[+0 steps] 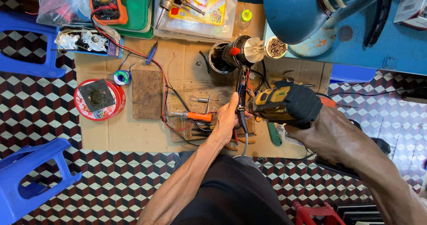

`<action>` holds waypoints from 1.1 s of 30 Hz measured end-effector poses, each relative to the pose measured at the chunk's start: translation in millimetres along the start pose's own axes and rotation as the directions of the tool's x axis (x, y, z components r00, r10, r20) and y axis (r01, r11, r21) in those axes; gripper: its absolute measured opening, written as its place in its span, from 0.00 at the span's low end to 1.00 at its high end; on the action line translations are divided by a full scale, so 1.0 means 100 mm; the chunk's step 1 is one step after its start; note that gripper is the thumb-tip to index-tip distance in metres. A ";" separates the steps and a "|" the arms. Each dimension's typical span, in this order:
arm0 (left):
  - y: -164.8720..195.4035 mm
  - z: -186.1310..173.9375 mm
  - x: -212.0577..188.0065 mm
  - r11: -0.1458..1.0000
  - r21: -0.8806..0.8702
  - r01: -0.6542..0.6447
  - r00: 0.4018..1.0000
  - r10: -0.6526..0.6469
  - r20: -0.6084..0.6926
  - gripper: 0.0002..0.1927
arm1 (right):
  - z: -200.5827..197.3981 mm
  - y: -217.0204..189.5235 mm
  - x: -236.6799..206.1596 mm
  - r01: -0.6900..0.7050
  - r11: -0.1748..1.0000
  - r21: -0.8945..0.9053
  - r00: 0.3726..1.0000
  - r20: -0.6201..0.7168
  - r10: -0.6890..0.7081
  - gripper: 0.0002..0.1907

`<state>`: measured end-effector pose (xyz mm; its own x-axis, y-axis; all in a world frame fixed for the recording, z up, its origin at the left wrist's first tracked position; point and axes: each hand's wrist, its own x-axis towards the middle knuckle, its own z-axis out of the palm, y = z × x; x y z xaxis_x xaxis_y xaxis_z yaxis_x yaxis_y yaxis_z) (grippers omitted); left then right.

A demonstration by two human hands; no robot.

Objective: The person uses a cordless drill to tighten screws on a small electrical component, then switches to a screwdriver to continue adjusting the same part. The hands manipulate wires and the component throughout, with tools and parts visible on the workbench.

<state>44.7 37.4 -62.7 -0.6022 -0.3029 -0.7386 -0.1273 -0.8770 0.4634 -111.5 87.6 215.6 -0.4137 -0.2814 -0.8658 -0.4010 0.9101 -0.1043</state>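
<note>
Black-and-yellow cordless power drill (pixel 278 104) sits in the right hand (pixel 316 129), whose fingers are wrapped tight around its body, above the brown cardboard sheet (pixel 133 131) spread on the checkered tile floor. Its nose points left toward a thin black upright part with wires (pixel 242 111), which the left hand (pixel 227 118) steadies, thumb raised and fingers closed about it. Just left of that hand lies an orange-handled screwdriver (pixel 194 116) on a scorched wooden board (pixel 200 114). Farther left stand a bare wooden block (pixel 147 94) and a round red tin (pixel 99 99); a blue plastic stool (pixel 31 178) sits nearby.
</note>
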 end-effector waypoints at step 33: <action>0.02 -0.04 -0.04 0.999 0.013 -0.035 0.994 0.034 0.107 0.34 | 0.26 0.64 0.06 -0.058 0.959 0.279 0.986 -0.132 0.098 0.23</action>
<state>49.9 35.6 -60.5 -0.6872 -0.2907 -0.6658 -0.1158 -0.8609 0.4954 -118.1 152.6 191.1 -0.5551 -0.2285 -0.7998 -0.1323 0.9735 -0.1863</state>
